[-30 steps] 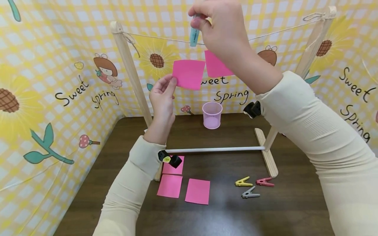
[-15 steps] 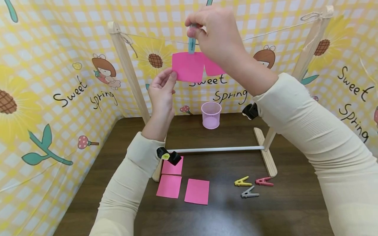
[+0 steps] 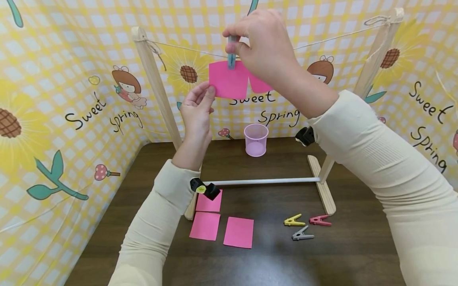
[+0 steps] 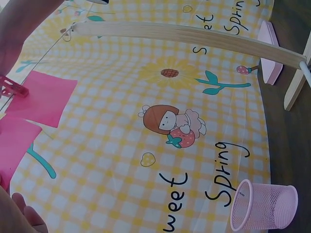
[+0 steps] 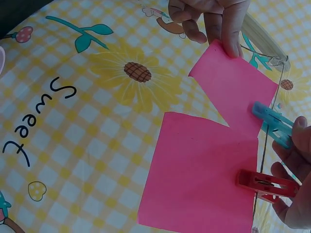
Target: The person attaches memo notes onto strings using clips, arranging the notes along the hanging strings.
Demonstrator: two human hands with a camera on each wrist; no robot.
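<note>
My left hand (image 3: 196, 113) pinches a pink sticky note (image 3: 227, 81) by its lower left edge, holding it up at the string (image 3: 193, 50). My right hand (image 3: 266, 43) pinches a light blue clothespin (image 3: 231, 59) by its handles. In the right wrist view this blue clothespin (image 5: 272, 119) straddles the note's top edge at the string. Beside it, a second pink note (image 5: 199, 170) hangs from the string by a red clothespin (image 5: 265, 183). In the head view my right hand covers that red clothespin and part of its note.
Wooden posts (image 3: 157, 87) carry the string, with a white bar (image 3: 264, 181) low between them. Three pink notes (image 3: 239, 232) lie on the dark table (image 3: 272, 262). Yellow (image 3: 294, 219), red (image 3: 320, 220) and grey clothespins (image 3: 302, 233) lie to the right. Behind stands a pink mesh cup (image 3: 256, 140).
My left hand has raised the note slightly to the string. The blue clothespin, in my right hand, has come down from above the string onto the note's top edge.
</note>
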